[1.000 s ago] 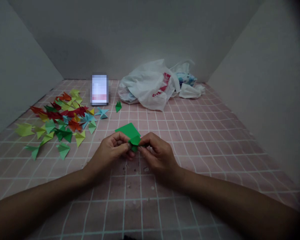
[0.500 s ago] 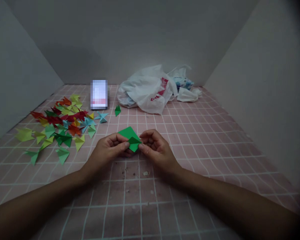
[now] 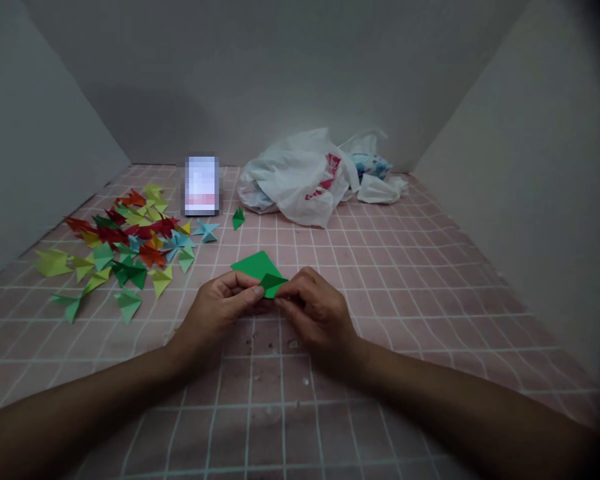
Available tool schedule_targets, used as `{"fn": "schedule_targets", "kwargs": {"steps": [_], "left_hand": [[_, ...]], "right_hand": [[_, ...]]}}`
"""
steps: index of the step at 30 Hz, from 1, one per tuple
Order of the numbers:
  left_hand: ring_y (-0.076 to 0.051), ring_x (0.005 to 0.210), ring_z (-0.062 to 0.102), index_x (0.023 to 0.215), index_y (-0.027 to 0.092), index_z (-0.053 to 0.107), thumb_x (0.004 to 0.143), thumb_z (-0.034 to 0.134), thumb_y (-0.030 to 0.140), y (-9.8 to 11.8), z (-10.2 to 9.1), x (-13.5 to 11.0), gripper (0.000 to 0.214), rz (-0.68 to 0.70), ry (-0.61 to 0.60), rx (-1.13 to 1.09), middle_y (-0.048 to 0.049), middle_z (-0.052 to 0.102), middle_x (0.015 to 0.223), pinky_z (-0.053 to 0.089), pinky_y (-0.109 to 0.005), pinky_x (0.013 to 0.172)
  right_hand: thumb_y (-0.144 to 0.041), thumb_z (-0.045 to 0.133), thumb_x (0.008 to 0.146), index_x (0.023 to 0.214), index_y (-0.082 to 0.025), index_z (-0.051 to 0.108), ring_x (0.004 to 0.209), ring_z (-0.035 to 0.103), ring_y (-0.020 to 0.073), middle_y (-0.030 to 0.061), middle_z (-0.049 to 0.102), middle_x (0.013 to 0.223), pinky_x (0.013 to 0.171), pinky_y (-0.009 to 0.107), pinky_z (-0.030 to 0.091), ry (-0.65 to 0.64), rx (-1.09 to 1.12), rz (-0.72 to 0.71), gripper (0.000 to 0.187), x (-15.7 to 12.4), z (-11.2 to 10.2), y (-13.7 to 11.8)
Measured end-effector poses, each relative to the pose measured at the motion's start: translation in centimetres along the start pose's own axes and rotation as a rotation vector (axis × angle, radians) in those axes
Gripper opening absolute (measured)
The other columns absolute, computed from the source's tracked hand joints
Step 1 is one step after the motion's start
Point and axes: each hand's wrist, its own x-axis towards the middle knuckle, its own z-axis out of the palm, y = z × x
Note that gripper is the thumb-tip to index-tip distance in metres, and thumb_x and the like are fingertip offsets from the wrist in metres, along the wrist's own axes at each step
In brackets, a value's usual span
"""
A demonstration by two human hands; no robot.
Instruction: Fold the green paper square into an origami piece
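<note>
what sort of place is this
It seems to be an indoor craft corner, table or floor unclear: plain grey walls stand on three sides of a pink surface with white grid lines, where multicoloured folded paper pieces lie scattered.

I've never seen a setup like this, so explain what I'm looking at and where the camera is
There's no machine here. These are a person's two bare hands, seen by one camera worn on the head, looking forward and down. The left hand and right hand together hold a small folded green paper. Just beyond is a flat green piece. On the pink gridded surface, many colourful folded papers lie to the left. Farther back are a blurred, lit screen and a white plastic bag.
</note>
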Motion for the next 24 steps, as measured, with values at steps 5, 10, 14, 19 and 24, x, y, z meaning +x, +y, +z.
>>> {"fn": "schedule_targets", "kwargs": {"steps": [5, 10, 14, 19, 24], "left_hand": [[-0.014, 0.072, 0.071, 0.077, 0.017, 0.067, 0.072, 0.082, 0.028, -0.2, 0.0, 0.0, 0.019, 0.083, 0.005, 0.1, 0.0002, 0.075, 0.074, 0.056, -0.026, 0.076], [-0.014, 0.073, 0.07, 0.078, 0.017, 0.069, 0.072, 0.08, 0.026, -0.2, 0.1, -0.2, 0.015, 0.193, 0.016, 0.23, -0.0001, 0.074, 0.076, 0.054, -0.023, 0.069], [-0.013, 0.072, 0.069, 0.078, 0.017, 0.069, 0.073, 0.077, 0.026, -0.2, 0.4, -0.4, 0.013, 0.236, 0.031, 0.301, -0.0005, 0.074, 0.075, 0.053, -0.023, 0.066], [-0.013, 0.072, 0.068, 0.076, 0.017, 0.069, 0.074, 0.075, 0.024, -0.4, 0.6, -0.4, 0.01, 0.243, 0.027, 0.302, -0.0006, 0.073, 0.075, 0.054, -0.023, 0.068], [-0.013, 0.071, 0.069, 0.076, 0.017, 0.068, 0.073, 0.076, 0.023, -0.6, 0.7, -0.3, 0.01, 0.244, 0.009, 0.284, -0.0004, 0.073, 0.075, 0.054, -0.023, 0.068]], "right_hand": [[-0.01, 0.064, 0.087, 0.082, -0.019, 0.061, 0.071, 0.051, 0.0133, -0.0007, 0.054, 0.079, 0.063, 0.027, 0.039, 0.058, 0.15, 0.294, 0.011, -0.2, 0.3, -0.4], [-0.017, 0.063, 0.085, 0.079, -0.019, 0.06, 0.072, 0.05, 0.0135, -0.0003, 0.055, 0.082, 0.064, 0.028, 0.039, 0.09, 0.307, 0.505, 0.007, -0.3, 0.6, -1.0], [-0.023, 0.062, 0.085, 0.079, -0.02, 0.059, 0.076, 0.052, 0.0148, -0.0001, 0.056, 0.081, 0.069, 0.03, 0.041, 0.099, 0.397, 0.592, 0.007, -0.3, 0.6, -1.2], [-0.025, 0.062, 0.084, 0.078, -0.02, 0.055, 0.072, 0.054, 0.014, -0.0018, 0.056, 0.076, 0.066, 0.029, 0.042, 0.102, 0.493, 0.638, 0.01, -0.3, 0.7, -1.2], [-0.025, 0.061, 0.083, 0.076, -0.02, 0.053, 0.069, 0.051, 0.0134, -0.0026, 0.054, 0.073, 0.064, 0.029, 0.04, 0.113, 0.411, 0.626, 0.012, -0.3, 0.8, -1.0]]}}
